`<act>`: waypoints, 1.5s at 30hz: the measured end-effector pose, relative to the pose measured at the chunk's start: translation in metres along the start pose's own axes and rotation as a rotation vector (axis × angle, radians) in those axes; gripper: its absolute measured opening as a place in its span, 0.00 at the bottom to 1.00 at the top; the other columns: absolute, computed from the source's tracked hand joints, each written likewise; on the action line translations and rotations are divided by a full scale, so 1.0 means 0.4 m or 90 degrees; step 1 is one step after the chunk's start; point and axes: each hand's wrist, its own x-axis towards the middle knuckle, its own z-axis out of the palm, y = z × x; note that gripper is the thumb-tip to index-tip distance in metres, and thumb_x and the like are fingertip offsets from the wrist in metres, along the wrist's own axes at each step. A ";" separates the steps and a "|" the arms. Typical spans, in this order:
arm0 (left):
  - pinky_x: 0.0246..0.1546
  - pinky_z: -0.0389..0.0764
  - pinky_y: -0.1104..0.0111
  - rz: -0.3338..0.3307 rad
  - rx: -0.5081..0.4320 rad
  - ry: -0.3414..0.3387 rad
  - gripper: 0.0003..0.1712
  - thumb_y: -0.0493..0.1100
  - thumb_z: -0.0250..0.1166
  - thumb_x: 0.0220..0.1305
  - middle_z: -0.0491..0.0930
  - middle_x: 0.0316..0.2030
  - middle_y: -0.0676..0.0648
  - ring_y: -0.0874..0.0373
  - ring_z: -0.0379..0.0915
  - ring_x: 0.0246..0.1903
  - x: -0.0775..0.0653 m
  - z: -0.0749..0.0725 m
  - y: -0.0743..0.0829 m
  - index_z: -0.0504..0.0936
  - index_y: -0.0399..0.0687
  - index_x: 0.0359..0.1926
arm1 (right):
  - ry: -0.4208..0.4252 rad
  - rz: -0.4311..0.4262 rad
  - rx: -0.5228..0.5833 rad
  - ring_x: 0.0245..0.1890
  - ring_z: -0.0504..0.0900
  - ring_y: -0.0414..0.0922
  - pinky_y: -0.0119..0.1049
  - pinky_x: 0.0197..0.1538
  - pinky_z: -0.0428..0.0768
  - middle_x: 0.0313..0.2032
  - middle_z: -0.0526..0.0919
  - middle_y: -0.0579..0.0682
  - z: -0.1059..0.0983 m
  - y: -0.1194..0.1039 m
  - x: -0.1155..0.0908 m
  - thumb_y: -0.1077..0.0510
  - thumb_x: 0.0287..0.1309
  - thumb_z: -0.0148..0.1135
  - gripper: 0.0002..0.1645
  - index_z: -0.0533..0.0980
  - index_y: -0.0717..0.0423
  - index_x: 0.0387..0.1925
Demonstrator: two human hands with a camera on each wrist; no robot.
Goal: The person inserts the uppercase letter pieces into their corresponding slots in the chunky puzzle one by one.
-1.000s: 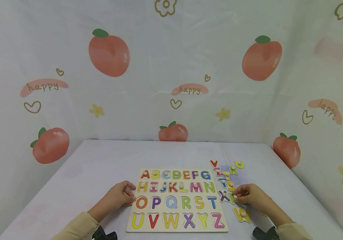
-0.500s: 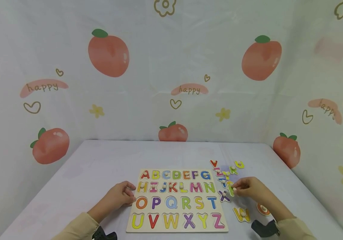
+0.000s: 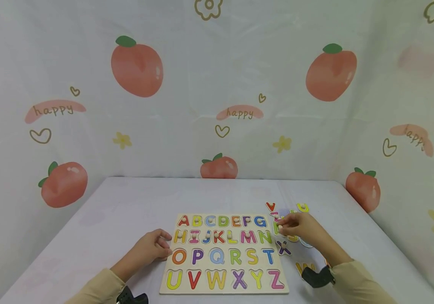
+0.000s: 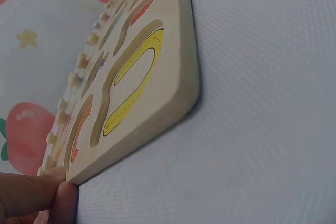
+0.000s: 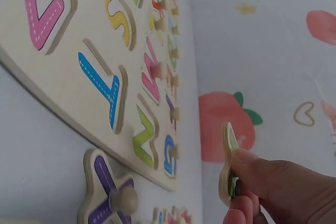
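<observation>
My right hand (image 3: 302, 230) pinches a green letter piece (image 5: 226, 171), held raised on edge near the right side of the wooden alphabet puzzle board (image 3: 222, 292). Thumb and fingertips cover part of the piece, so its full letter outline is hidden. At the board's left edge is my left hand (image 3: 154, 247), with thumb and finger (image 4: 29, 192) gripping the rim in the left wrist view. Knobbed letters fill the upper slots from A to M. The green N slot (image 5: 143, 137) is bare, as are the rows from O to Z.
Loose letters lie right of the board: a purple X (image 3: 284, 248), a yellow W (image 3: 304, 267), a red V (image 3: 270, 207), a yellow U (image 3: 303, 207) and several others partly under the right hand. A patterned curtain (image 3: 179, 139) hangs behind the white table (image 3: 133, 198).
My right hand has lifted the green letter piece from among the loose letters and carried it up and left toward the board's edge. The left hand has stayed in place.
</observation>
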 end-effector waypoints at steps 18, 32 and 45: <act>0.26 0.80 0.68 0.005 -0.005 -0.004 0.22 0.30 0.72 0.49 0.76 0.28 0.46 0.59 0.73 0.24 0.001 -0.001 -0.001 0.76 0.34 0.46 | -0.016 0.015 -0.031 0.26 0.73 0.42 0.32 0.29 0.72 0.24 0.80 0.46 0.108 -0.016 0.054 0.60 0.47 0.74 0.06 0.83 0.54 0.29; 0.26 0.80 0.68 0.004 -0.004 -0.001 0.22 0.30 0.72 0.49 0.76 0.28 0.46 0.59 0.74 0.24 0.002 0.000 -0.001 0.76 0.34 0.46 | -0.043 0.011 -0.036 0.26 0.75 0.41 0.32 0.31 0.74 0.24 0.81 0.46 0.114 -0.010 0.053 0.62 0.47 0.74 0.05 0.83 0.55 0.28; 0.26 0.80 0.68 0.004 -0.006 -0.001 0.22 0.31 0.72 0.49 0.75 0.28 0.46 0.59 0.74 0.24 0.002 0.000 0.000 0.75 0.34 0.46 | -0.048 0.022 -0.047 0.27 0.75 0.41 0.32 0.31 0.74 0.24 0.81 0.46 0.115 -0.015 0.054 0.62 0.47 0.74 0.06 0.83 0.55 0.28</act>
